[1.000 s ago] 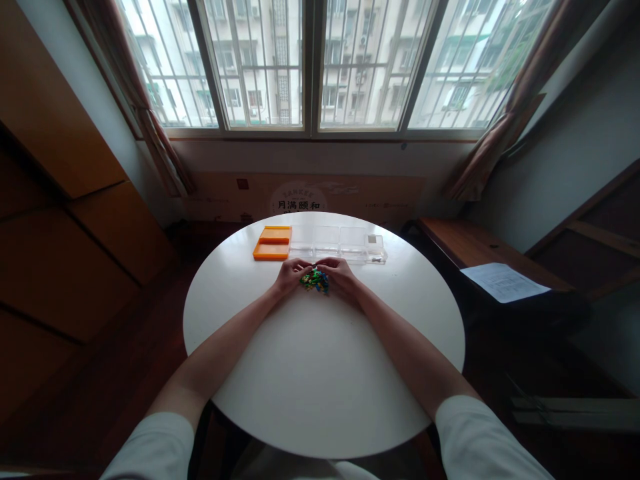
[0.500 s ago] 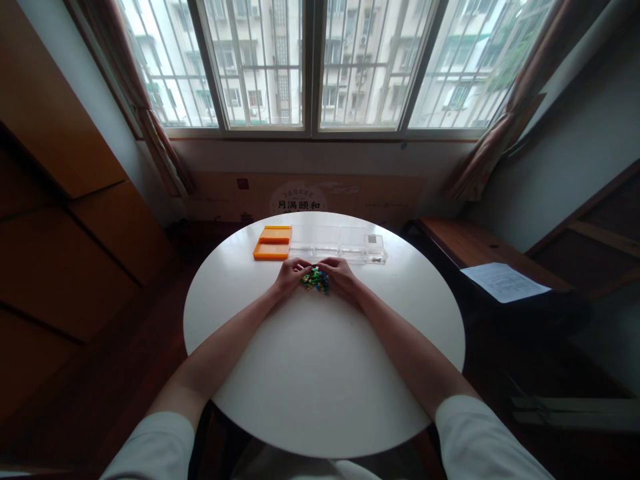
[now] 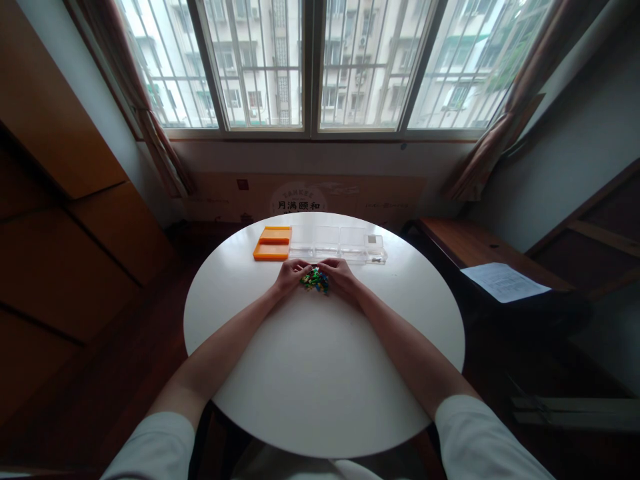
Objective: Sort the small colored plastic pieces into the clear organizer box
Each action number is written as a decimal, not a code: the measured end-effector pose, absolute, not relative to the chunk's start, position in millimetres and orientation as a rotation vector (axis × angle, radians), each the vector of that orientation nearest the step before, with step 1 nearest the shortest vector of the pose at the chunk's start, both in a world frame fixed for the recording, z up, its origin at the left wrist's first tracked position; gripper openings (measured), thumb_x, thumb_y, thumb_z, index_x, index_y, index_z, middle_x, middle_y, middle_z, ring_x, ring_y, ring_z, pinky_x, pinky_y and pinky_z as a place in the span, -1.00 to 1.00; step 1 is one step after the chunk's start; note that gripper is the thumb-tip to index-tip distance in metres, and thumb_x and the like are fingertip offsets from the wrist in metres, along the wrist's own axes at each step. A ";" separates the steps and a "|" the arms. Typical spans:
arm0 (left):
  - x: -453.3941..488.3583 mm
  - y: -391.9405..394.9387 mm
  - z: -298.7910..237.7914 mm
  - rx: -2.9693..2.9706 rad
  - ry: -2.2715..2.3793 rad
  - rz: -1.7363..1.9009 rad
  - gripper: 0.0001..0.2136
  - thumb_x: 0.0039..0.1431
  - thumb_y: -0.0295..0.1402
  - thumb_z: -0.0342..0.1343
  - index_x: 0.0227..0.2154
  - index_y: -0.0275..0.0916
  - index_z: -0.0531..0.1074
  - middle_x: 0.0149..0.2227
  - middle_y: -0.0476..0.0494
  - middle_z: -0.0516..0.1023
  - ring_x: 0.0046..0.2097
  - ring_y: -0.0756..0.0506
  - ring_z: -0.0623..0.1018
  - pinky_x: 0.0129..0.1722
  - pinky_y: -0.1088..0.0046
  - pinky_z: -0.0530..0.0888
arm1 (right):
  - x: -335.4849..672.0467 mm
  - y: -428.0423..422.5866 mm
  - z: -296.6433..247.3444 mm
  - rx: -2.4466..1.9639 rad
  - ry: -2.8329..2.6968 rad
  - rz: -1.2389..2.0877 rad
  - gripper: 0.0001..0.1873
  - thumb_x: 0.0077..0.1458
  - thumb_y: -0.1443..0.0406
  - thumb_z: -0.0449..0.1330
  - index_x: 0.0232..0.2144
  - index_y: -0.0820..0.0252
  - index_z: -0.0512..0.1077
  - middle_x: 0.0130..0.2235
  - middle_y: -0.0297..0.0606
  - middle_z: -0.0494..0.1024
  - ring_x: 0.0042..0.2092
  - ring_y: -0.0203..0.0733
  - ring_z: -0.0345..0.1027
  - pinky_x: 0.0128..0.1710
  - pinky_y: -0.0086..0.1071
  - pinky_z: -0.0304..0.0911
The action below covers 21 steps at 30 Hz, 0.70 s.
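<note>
A small heap of tiny green, blue and yellow pieces (image 3: 315, 281) lies on the white round table (image 3: 320, 373). My left hand (image 3: 293, 275) rests at the heap's left edge with its fingers curled inward in a pinch. From the other side my right hand (image 3: 337, 273) comes in, its fingers bent and closed too. The fingertips of both hands nearly meet above the far side of the heap. Whatever they pinch is too small and dark to name. Just beyond the hands stand an orange open box (image 3: 271, 250) and a row of clear plastic boxes (image 3: 327, 241).
In the rightmost clear box (image 3: 376, 250) are a small greyish piece and some tiny bits. A wooden bench (image 3: 465, 240) to the right bears a printed sheet of paper (image 3: 503, 280). Behind the table, a large printed carton (image 3: 390, 193) stands under the window.
</note>
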<state>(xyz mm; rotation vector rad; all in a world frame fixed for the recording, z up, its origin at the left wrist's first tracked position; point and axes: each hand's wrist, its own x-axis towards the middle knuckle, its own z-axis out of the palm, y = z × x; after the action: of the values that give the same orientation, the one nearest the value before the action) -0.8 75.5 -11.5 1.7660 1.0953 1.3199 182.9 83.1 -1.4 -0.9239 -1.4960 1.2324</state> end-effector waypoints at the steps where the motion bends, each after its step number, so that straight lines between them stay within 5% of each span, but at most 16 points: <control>1: -0.6 75.3 -11.4 1.761 1.092 1.319 -0.71 -0.05 -0.16 0.19 -0.42 -0.34 0.50 -0.45 -0.14 0.54 -0.46 -0.01 0.48 -0.49 0.51 0.42 | 182.7 83.6 -1.8 -0.930 -1.495 1.228 -0.66 -0.22 0.10 0.30 -0.50 0.30 0.51 -0.51 -0.28 0.49 -0.47 -0.31 0.27 -0.43 -0.42 0.15; 21: 0.8 75.2 -12.1 1.715 1.110 1.338 -0.74 -0.05 -0.20 0.19 -0.46 -0.36 0.50 -0.48 -0.13 0.53 -0.45 -0.02 0.50 -0.46 0.49 0.44 | 184.7 85.1 -5.2 -0.911 -1.496 1.269 -0.66 -0.24 0.13 0.32 -0.44 0.29 0.53 -0.45 -0.23 0.54 -0.42 -0.25 0.35 -0.36 -0.37 0.22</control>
<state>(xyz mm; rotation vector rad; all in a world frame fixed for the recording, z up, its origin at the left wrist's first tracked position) 0.8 75.2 -12.1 1.7154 1.1101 1.3376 184.7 85.1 -5.2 -0.9114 -1.4956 1.2695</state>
